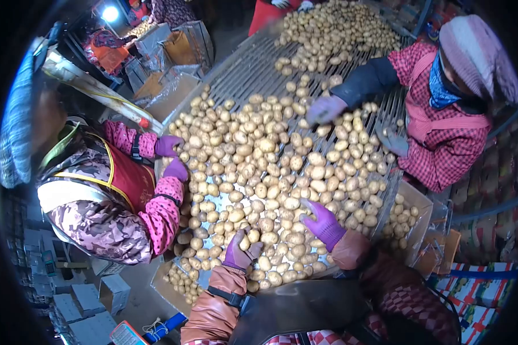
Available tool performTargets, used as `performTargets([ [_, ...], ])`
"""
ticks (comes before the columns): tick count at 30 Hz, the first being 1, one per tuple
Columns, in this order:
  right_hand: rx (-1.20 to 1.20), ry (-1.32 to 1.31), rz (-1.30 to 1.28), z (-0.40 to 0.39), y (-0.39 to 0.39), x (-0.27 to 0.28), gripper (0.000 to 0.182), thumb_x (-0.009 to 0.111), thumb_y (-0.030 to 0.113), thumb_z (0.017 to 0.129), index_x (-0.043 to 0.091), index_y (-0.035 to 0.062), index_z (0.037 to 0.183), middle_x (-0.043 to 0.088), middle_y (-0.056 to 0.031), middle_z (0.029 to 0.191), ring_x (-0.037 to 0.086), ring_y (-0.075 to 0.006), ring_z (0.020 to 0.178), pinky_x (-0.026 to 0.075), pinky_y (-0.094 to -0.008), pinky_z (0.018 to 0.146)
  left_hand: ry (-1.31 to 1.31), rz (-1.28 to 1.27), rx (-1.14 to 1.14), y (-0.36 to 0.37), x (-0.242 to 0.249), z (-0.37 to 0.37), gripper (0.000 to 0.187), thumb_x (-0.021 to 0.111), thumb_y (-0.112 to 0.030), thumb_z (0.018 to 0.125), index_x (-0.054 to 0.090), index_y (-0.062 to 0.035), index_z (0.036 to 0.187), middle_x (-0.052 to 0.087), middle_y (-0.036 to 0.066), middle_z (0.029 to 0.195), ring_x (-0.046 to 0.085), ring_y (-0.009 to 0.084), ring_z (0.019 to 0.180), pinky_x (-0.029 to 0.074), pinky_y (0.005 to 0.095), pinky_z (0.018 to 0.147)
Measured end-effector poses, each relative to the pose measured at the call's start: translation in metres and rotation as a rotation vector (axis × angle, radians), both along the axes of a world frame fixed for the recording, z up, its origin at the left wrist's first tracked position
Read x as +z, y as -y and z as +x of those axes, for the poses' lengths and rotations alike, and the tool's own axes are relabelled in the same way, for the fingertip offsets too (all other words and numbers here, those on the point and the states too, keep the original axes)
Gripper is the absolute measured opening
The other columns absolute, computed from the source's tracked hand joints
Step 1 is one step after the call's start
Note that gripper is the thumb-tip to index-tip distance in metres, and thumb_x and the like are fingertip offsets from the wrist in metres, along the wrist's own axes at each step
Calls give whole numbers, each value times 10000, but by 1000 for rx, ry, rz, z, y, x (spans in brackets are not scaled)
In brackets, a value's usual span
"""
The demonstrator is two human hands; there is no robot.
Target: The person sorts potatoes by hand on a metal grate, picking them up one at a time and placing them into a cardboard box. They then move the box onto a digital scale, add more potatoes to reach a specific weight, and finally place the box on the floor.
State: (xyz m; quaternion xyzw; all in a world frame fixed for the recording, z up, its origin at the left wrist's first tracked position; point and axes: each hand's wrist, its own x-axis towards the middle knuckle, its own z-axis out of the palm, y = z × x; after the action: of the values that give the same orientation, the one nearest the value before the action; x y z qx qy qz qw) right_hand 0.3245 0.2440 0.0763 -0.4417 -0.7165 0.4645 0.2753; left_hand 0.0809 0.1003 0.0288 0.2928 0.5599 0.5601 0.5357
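Observation:
Many potatoes (266,145) lie spread over a slatted sorting table (244,75) in front of me. My left hand (240,253), in a purple glove, is at the near edge of the pile, its fingers curled around a potato (245,242). To the right, my right hand (323,224), also gloved in purple, reaches over the potatoes with thumb and fingers apart. Its fingertips are beside the potatoes, and nothing shows between them.
A co-worker in a red apron (133,187) stands at the left with both gloved hands by the pile. Opposite, a person in a checked sleeve (463,150) reaches over the slats. A box of potatoes (421,210) sits at right; cartons (87,302) stand lower left.

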Motion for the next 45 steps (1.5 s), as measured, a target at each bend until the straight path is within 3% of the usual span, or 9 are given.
performTargets([
  [4, 142, -441, -292, 10, 3, 44, 475, 597, 80, 937, 454, -12, 1380, 543, -124, 1347, 496, -209, 1271, 386, -355, 1076, -487, 293, -73, -22, 37, 17, 478, 761, -64, 796, 530, -21, 1212, 601, 95, 1118, 572, 188, 1042, 502, 327, 878],
  [8, 188, -442, -206, 20, 3, 117, 488, 596, 62, 929, 443, -22, 1385, 524, -126, 1368, 494, -205, 1277, 392, -343, 1065, 998, 45, -30, -7, 62, 32, 533, 676, -9, 870, 400, 27, 1325, 534, 182, 1287, 568, 236, 1132, 539, 361, 903],
  [10, 225, -382, -183, 30, 6, 129, 515, 632, 117, 921, 449, -14, 1384, 538, -121, 1358, 492, -199, 1276, 387, -343, 1067, -94, 187, -188, 5, 88, 43, 512, 655, -49, 897, 394, 34, 1329, 534, 191, 1289, 561, 244, 1150, 532, 355, 913],
  [16, 378, -157, 30, 19, 52, 94, 541, 673, 255, 879, 511, 55, 1356, 547, -175, 1338, 527, -301, 1242, 400, -370, 1062, 549, 162, -214, -1, 94, 79, 481, 585, -77, 948, 366, 39, 1360, 538, 188, 1287, 552, 250, 1162, 511, 373, 946],
  [17, 369, -51, 171, 21, 60, 83, 530, 674, 247, 863, 529, 55, 1336, 564, -174, 1308, 542, -311, 1215, 412, -379, 1049, -108, 555, -441, -15, 135, 84, 450, 517, -141, 993, 354, 15, 1382, 493, 184, 1340, 543, 278, 1184, 490, 422, 988],
  [20, 318, 83, 277, 35, 65, 59, 509, 675, 238, 829, 565, 62, 1294, 593, -172, 1252, 564, -325, 1169, 439, -398, 1013, 894, 10, -197, -2, 109, 104, 423, 434, -237, 1029, 361, -28, 1390, 453, 177, 1374, 530, 296, 1203, 477, 446, 1010],
  [28, 405, 6, 71, 24, 80, 31, 560, 661, 204, 864, 484, 12, 1360, 561, -180, 1316, 555, -285, 1209, 432, -371, 1022, 991, 2, -274, 24, 68, 105, 442, 399, -321, 1032, 398, -54, 1385, 513, 165, 1293, 562, 273, 1149, 494, 393, 973],
  [38, 501, -212, -225, 12, 70, 34, 583, 599, 124, 909, 380, 21, 1440, 507, -170, 1388, 488, -216, 1286, 404, -325, 1056, -1520, -198, 649, 243, -18, -109, 690, 722, -241, 802, 444, 51, 1361, 511, 287, 1302, 498, 436, 1198, 390, 451, 1048],
  [45, 514, -113, -164, 9, 80, 37, 552, 644, 184, 885, 466, 12, 1379, 544, -183, 1339, 534, -249, 1231, 411, -330, 1036, -1147, -809, 794, 252, -119, -99, 674, 664, -298, 845, 427, 49, 1373, 449, 295, 1358, 426, 432, 1268, 342, 471, 1080],
])
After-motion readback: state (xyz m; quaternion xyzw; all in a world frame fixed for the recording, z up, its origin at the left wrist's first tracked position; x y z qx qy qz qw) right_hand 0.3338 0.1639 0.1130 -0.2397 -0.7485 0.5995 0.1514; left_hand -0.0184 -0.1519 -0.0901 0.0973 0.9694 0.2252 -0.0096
